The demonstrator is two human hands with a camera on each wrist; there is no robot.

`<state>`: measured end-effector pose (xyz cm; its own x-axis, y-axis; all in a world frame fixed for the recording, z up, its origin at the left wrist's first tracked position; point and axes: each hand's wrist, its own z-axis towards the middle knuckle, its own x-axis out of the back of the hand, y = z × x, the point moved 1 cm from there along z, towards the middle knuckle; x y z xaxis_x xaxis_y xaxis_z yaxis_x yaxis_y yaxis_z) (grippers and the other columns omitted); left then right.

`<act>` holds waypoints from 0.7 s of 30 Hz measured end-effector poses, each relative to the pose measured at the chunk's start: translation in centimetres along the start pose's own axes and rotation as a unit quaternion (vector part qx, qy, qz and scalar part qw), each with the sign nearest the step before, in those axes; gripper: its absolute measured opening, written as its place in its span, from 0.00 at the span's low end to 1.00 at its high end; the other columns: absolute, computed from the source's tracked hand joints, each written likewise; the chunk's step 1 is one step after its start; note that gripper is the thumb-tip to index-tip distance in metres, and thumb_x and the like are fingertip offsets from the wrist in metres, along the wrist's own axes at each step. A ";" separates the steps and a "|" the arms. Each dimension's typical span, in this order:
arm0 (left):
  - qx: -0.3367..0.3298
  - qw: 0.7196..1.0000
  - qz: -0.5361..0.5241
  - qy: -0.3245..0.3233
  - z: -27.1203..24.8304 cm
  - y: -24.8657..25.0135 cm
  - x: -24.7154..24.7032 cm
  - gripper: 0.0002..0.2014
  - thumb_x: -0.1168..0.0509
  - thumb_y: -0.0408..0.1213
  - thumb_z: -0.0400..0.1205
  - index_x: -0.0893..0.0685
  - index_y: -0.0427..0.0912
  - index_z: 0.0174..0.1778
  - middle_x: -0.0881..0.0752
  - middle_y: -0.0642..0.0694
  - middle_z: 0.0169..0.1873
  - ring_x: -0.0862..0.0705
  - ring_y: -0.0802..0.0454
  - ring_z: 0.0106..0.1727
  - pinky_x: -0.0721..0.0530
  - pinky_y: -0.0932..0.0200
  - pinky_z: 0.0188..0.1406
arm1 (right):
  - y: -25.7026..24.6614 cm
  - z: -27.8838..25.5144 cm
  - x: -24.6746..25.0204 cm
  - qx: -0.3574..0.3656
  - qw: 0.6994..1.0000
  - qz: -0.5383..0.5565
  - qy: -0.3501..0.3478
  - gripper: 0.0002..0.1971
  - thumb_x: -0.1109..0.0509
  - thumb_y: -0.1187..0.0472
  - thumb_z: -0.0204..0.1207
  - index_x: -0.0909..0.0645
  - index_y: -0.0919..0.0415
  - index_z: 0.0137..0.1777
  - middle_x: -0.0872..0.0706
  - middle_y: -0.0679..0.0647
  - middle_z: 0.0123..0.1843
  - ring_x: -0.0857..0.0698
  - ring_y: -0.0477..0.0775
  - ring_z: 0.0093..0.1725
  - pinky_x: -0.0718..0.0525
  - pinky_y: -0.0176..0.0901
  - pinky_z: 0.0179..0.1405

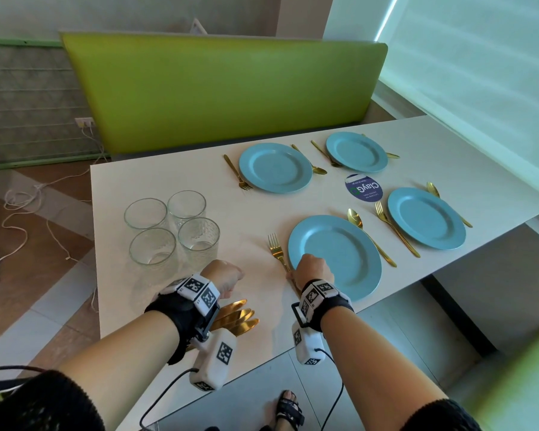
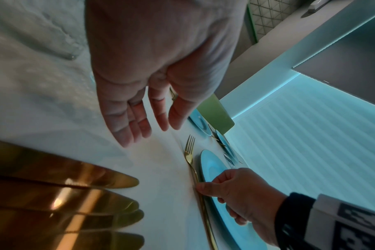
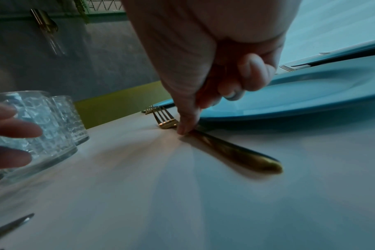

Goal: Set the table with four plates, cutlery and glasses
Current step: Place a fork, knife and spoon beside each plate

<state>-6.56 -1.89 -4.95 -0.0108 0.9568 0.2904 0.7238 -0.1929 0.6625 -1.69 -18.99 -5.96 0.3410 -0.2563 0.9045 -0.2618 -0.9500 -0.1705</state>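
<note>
Knives [image 2: 64, 194] fill left wrist view — head's mostly hidden.

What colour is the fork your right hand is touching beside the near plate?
Gold; the shiny metal fork shows best in the head view, where the right hand touches its handle.

Overhead head view; low, close wrist views

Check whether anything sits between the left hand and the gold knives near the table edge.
Nothing visible does. The left hand hangs open above bare table; the knives lie just behind it, by the wrist, uncovered.
</note>
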 end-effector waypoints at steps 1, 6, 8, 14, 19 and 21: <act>-0.004 1.000 0.014 0.003 0.0 -0.2 0.3 0.10 0.38 0.31 0.82 0.19 0.32 0.57 0.21 0.36 0.47 0.22 0.43 0.47 0.21 0.54 0.48 | 0.0 -0.1 0.0 -0.001 1.000 0.000 0.001 0.16 0.30 0.54 0.77 0.21 0.62 0.60 0.14 0.58 0.58 0.15 0.59 0.58 0.19 0.45 0.49; -0.027 0.984 0.174 0.005 -0.4 -1.3 2.5 0.18 0.35 0.35 0.80 0.19 0.29 0.64 0.15 0.33 0.60 0.15 0.40 0.57 0.18 0.52 0.53 | -0.3 -0.8 0.2 -0.001 1.000 0.008 0.009 0.16 0.31 0.53 0.77 0.22 0.61 0.60 0.15 0.58 0.58 0.15 0.59 0.58 0.20 0.45 0.50; -0.032 0.962 0.272 0.014 -0.8 -2.1 3.3 0.19 0.34 0.39 0.80 0.19 0.32 0.64 0.15 0.36 0.62 0.16 0.41 0.64 0.19 0.56 0.57 | -0.5 -1.3 0.2 0.003 1.000 0.016 0.010 0.17 0.31 0.51 0.77 0.21 0.61 0.60 0.14 0.58 0.58 0.15 0.60 0.58 0.20 0.46 0.51; -0.026 0.900 0.434 0.027 -1.9 -5.5 4.9 0.37 0.22 0.48 0.67 0.27 0.39 0.69 0.24 0.40 0.68 0.22 0.43 0.68 0.21 0.54 0.65 | -1.2 -3.0 -0.1 0.019 0.999 0.034 0.003 0.17 0.29 0.50 0.75 0.18 0.60 0.58 0.14 0.57 0.56 0.15 0.59 0.57 0.18 0.46 0.53; -0.073 0.837 0.541 0.030 -3.0 -8.4 4.5 0.38 0.24 0.44 0.70 0.34 0.42 0.73 0.35 0.39 0.71 0.32 0.42 0.74 0.25 0.52 0.70 | -1.9 -4.4 -0.2 0.048 0.998 0.029 0.003 0.17 0.28 0.50 0.75 0.18 0.60 0.58 0.13 0.58 0.57 0.14 0.59 0.57 0.15 0.48 0.54; -0.092 0.826 0.556 0.030 -3.3 -9.2 4.2 0.31 0.26 0.42 0.73 0.30 0.41 0.71 0.32 0.40 0.69 0.30 0.42 0.72 0.25 0.53 0.69 | -1.9 -4.8 -0.3 0.056 0.998 0.033 0.001 0.17 0.28 0.50 0.74 0.17 0.61 0.57 0.13 0.58 0.56 0.14 0.59 0.56 0.14 0.48 0.54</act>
<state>-15.55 3.19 -7.60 0.5519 0.1547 0.8194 0.1927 -0.9797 0.0552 -5.66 -16.20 -4.01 0.3249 -0.3189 0.8904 -0.1818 -0.9450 -0.2721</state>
